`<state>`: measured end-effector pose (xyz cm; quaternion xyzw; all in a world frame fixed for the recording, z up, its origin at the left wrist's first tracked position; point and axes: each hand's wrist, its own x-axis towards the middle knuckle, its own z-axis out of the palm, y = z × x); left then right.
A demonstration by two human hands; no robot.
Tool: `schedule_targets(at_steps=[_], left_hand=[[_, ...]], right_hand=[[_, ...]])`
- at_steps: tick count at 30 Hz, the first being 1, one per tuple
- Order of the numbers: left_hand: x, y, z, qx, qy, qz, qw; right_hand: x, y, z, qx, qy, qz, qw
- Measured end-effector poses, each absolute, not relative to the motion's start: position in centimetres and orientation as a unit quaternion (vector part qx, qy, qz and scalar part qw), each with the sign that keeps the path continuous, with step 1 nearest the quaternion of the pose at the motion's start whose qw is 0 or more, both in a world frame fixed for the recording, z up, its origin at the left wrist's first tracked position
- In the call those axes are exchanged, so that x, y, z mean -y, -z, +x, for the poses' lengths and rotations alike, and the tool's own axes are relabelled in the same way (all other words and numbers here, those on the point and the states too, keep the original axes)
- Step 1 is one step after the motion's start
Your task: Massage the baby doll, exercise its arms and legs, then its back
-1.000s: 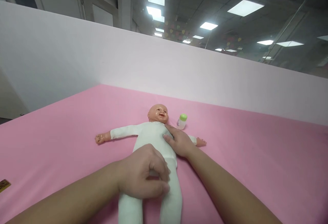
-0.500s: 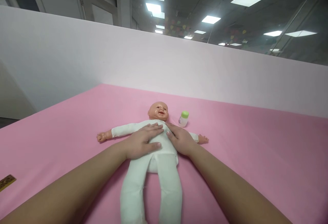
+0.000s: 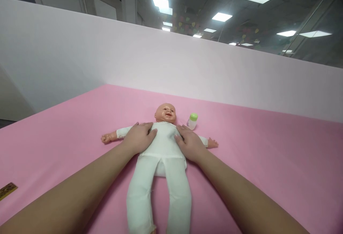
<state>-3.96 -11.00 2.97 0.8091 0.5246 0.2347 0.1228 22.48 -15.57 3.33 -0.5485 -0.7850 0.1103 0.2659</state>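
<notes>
A baby doll with a hard plastic head and a white cloth body lies on its back, arms spread and legs toward me. My left hand rests open over the doll's shoulder and upper arm on the left side, fingers pointing toward its head. On the other side of the chest, my right hand lies open against the shoulder, its thumb on the white cloth. Just beyond the right hand stands a small clear bottle with a green lid, close to the doll's head.
The doll lies on a pink-covered surface. A white wall panel runs along the back, with a doorway and ceiling lights beyond it. A brown and yellow strip lies at the left edge.
My left hand has slid left from the middle of the doll's chest to its shoulder. My right hand has stayed nearly in place. The view has tilted slightly downward.
</notes>
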Motion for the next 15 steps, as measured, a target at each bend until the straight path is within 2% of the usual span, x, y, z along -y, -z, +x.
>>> schedule_targets(at_steps=[2, 4, 7, 10, 12, 15], left_hand=[[11.1, -3.1, -3.7, -0.532, -0.228, 0.808, 0.106], [11.2, -3.2, -3.6, -0.533, -0.226, 0.809, 0.105], [11.3, -3.3, -3.4, -0.535, -0.22, 0.809, 0.103], [11.3, -3.4, -3.4, -0.535, -0.225, 0.808, 0.104], [11.4, -3.4, -3.4, -0.533, -0.232, 0.807, 0.106], [11.4, -3.3, -3.2, -0.532, -0.228, 0.81, 0.099]], right_hand=[[16.9, -3.9, 22.0, 0.79, -0.09, -0.547, 0.262], [18.9, -4.9, 21.3, 0.824, -0.081, -0.487, 0.279], [22.3, -6.5, 19.7, 0.899, -0.113, -0.283, 0.313], [24.7, -6.9, 18.1, 0.939, -0.177, -0.117, 0.269], [25.1, -6.5, 17.6, 0.947, -0.189, -0.091, 0.241], [24.0, -5.6, 17.9, 0.947, -0.186, -0.129, 0.227]])
